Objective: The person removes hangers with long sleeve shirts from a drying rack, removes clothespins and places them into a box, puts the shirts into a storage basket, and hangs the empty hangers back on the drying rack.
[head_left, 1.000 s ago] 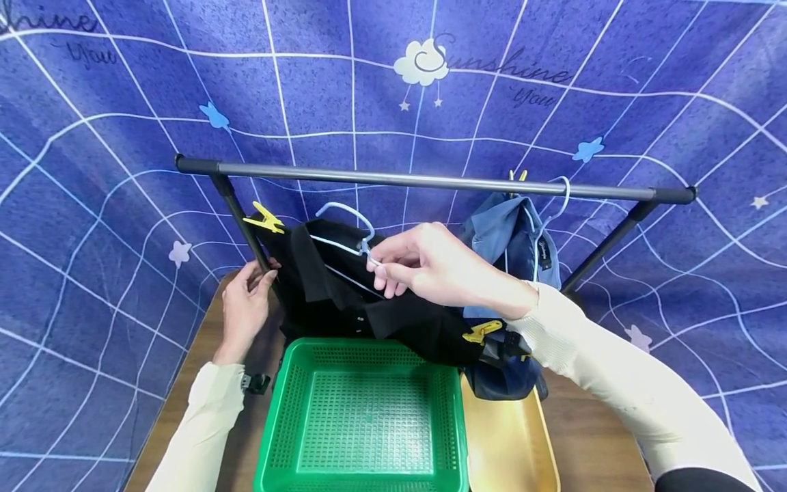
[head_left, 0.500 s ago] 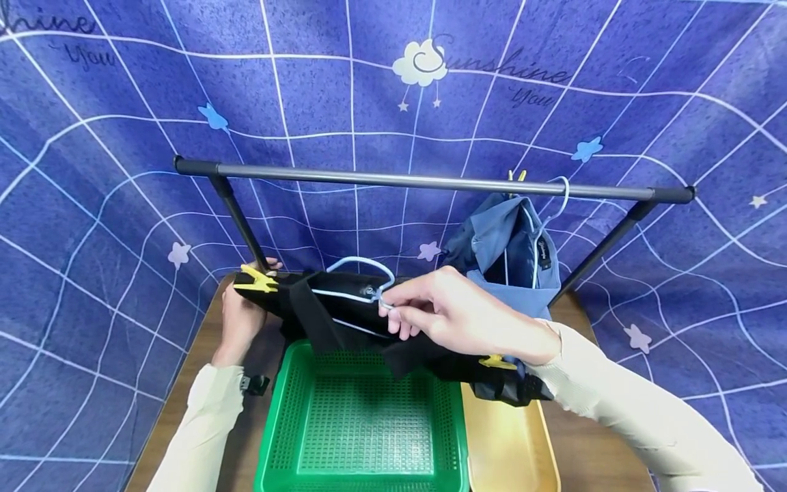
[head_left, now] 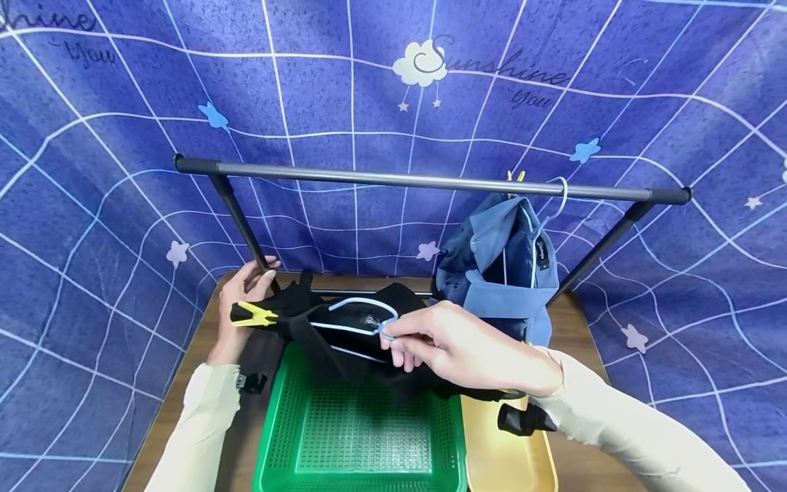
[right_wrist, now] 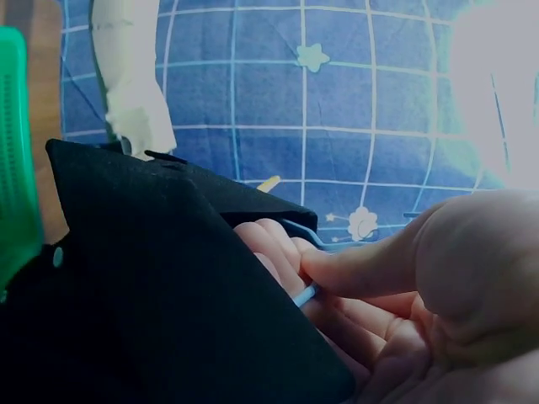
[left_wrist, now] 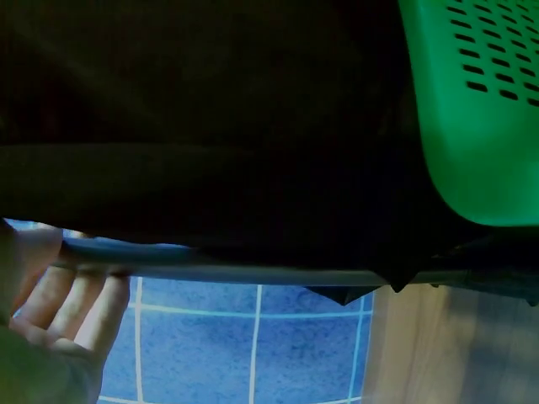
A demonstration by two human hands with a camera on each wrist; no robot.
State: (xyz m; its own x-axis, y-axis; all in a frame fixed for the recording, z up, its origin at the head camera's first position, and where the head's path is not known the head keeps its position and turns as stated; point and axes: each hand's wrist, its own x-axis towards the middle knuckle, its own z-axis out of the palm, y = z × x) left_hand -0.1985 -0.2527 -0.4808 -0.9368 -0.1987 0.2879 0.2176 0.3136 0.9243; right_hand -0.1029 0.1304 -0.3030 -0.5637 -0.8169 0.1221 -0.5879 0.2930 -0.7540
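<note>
Black shirt [head_left: 335,362]: on a pale blue hanger [head_left: 369,301], held over the back part of the green basket [head_left: 270,417], lower than the metal bar [head_left: 369,179]. Hook isn't on the bar.
Right hand [head_left: 455,343]: pinching the hanger at the base of its hook. Only grip I can see on it, so if that slips I'd bet the lot drops into the basket.
Left hand [head_left: 238,301]: fingers wrapped round the black leg [head_left: 236,219]. Let go and a bump might set the leg wobbling, imo.
Yellow clip [head_left: 254,314]: at the shirt's left end, right by the left hand. If it snags there, the fabric could get tugged crooked on the hanger.
Blue shirt [head_left: 516,299]: hanging near the bar's right end. Swing too wide and the two could tangle.
Green basket: mesh floor in view up front; black shirt covers the back, can't tell what's under it.
Tan tray [head_left: 510,458]: just right of the basket, smooth bottom showing, far end blocked by shirt and arm.
</note>
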